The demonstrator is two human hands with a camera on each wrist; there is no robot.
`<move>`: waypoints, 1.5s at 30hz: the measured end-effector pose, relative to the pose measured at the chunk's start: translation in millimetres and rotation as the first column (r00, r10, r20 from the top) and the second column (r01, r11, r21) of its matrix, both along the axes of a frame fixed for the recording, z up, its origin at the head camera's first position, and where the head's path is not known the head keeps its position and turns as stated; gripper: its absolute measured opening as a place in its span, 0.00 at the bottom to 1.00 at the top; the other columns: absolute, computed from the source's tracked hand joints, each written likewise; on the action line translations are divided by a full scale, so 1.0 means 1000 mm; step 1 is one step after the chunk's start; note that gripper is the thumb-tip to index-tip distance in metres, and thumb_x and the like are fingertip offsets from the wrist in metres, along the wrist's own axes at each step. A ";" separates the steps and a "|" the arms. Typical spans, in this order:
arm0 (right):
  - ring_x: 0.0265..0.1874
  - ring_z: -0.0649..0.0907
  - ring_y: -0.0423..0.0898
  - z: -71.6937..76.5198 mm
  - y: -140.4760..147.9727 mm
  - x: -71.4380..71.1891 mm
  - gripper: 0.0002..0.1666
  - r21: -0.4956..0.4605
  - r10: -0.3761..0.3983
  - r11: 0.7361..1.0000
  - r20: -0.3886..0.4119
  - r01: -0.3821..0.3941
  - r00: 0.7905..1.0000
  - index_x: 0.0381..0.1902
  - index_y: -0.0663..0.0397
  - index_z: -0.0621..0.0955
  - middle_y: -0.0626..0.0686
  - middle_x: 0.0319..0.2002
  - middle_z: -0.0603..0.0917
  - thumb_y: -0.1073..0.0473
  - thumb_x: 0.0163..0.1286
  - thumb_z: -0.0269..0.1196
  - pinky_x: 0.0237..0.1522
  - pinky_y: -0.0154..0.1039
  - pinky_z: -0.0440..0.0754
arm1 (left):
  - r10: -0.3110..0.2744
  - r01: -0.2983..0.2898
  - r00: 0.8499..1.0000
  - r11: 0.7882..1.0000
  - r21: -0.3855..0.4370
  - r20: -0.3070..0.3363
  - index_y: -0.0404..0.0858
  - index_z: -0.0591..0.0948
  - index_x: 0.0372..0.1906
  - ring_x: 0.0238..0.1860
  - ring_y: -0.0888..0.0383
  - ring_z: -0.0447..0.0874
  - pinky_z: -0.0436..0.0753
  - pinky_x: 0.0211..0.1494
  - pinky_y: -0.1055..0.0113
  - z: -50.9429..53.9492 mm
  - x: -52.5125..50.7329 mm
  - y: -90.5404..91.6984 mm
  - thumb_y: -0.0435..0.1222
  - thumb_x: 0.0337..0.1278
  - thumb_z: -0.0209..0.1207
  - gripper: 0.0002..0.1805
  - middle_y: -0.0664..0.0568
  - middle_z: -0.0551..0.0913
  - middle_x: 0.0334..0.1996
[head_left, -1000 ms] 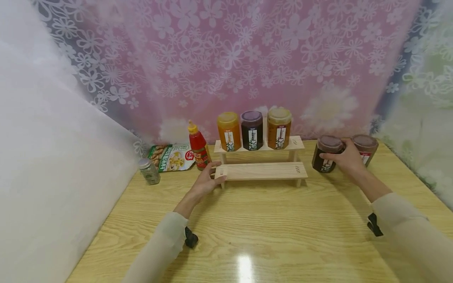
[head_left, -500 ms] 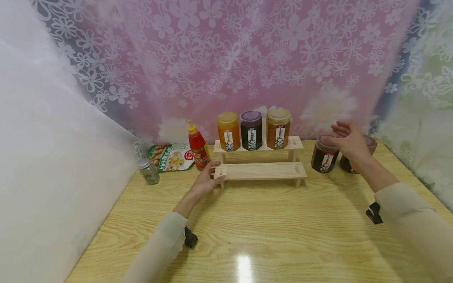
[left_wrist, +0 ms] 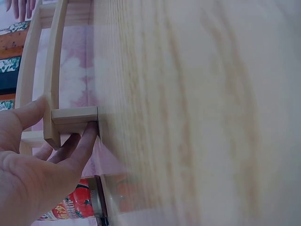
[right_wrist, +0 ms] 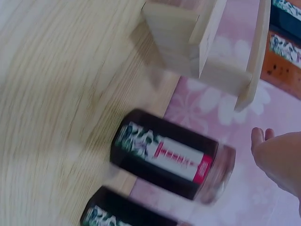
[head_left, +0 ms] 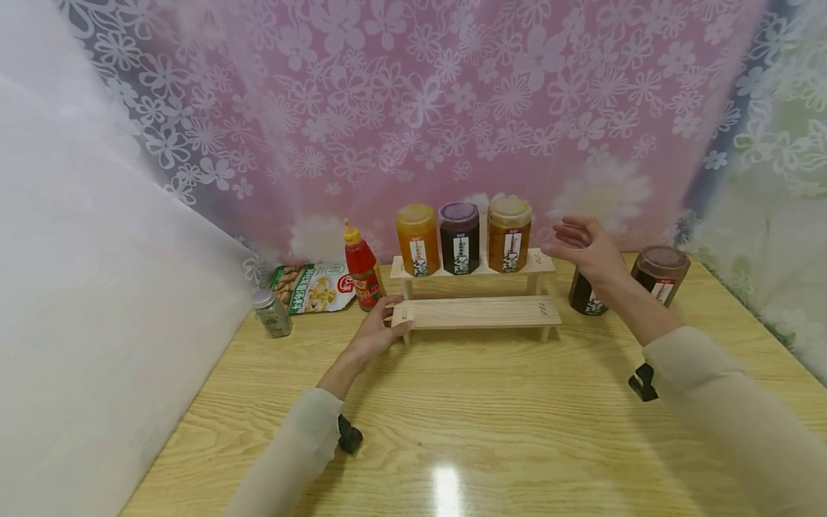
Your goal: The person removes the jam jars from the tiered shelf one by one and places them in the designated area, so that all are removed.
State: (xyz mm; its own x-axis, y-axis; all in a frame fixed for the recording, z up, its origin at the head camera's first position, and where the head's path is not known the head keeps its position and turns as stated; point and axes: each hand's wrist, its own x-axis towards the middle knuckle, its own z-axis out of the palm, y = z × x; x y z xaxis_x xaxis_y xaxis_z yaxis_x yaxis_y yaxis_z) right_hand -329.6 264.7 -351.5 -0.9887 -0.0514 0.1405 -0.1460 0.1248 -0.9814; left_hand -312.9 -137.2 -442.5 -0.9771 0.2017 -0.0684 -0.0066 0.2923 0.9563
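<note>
My left hand point(head_left: 375, 332) grips the left end of the lower board of a two-tier wooden shelf point(head_left: 472, 314). In the left wrist view the thumb lies against the board and the fingers point(left_wrist: 83, 146) reach round by its leg. My right hand point(head_left: 591, 251) is in the air just right of the upper tier, fingers loosely bent and holding nothing. On the upper tier stand an orange jar point(head_left: 416, 243), a dark jar with a purple lid point(head_left: 460, 243) and an amber jar point(head_left: 510, 239). Below my right hand, a dark jar point(right_wrist: 162, 153) stands on the table, partly hidden in the head view.
Another dark jar point(head_left: 660, 271) stands at the far right of the table point(head_left: 452, 402). Left of the shelf are a red sauce bottle point(head_left: 363, 267) with a yellow cap, a green-and-white food packet point(head_left: 316, 287) and a small spice jar point(head_left: 273, 314). A flowered curtain point(head_left: 420, 108) hangs behind.
My right hand has let go of the dark jar, risen, and moved left toward the upper tier's right end. The left hand keeps its grip on the shelf.
</note>
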 end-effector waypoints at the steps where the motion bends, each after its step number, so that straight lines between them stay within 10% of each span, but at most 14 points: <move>1: 0.79 0.60 0.57 0.000 -0.004 -0.001 0.48 -0.002 0.010 1.000 0.004 -0.010 1.000 0.83 0.51 0.53 0.59 0.80 0.59 0.57 0.76 0.66 0.78 0.53 0.57 | -0.001 0.001 1.000 1.000 -0.001 -0.002 0.44 0.65 0.77 0.60 0.43 0.77 0.80 0.58 0.52 0.000 0.000 0.000 0.36 0.71 0.65 0.34 0.37 0.72 0.68; 22: 0.70 0.70 0.59 -0.006 -0.065 -0.020 0.54 0.069 0.014 0.998 0.008 -0.015 1.000 0.83 0.51 0.55 0.62 0.73 0.67 0.53 0.69 0.73 0.67 0.57 0.71 | -0.009 0.009 1.000 1.000 -0.011 -0.019 0.46 0.66 0.77 0.63 0.41 0.74 0.78 0.61 0.49 -0.002 0.001 0.003 0.37 0.71 0.65 0.35 0.38 0.69 0.71; 45: 0.70 0.70 0.61 -0.013 -0.066 -0.009 0.53 0.080 -0.028 0.996 -0.023 0.030 0.999 0.83 0.51 0.56 0.63 0.72 0.68 0.55 0.69 0.73 0.72 0.60 0.66 | 0.000 0.000 1.000 1.000 0.010 -0.014 0.43 0.64 0.77 0.59 0.44 0.77 0.80 0.57 0.55 -0.002 0.000 0.000 0.36 0.72 0.64 0.34 0.37 0.73 0.67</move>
State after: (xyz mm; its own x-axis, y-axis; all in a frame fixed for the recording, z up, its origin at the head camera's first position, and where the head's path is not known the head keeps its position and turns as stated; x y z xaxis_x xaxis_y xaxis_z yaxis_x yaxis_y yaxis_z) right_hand -338.6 198.5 -364.7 -0.9868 -0.0347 0.1583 -0.1620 0.2080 -0.9646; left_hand -313.0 -137.0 -444.5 -0.9778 0.2026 -0.0529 0.0067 0.2829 0.9591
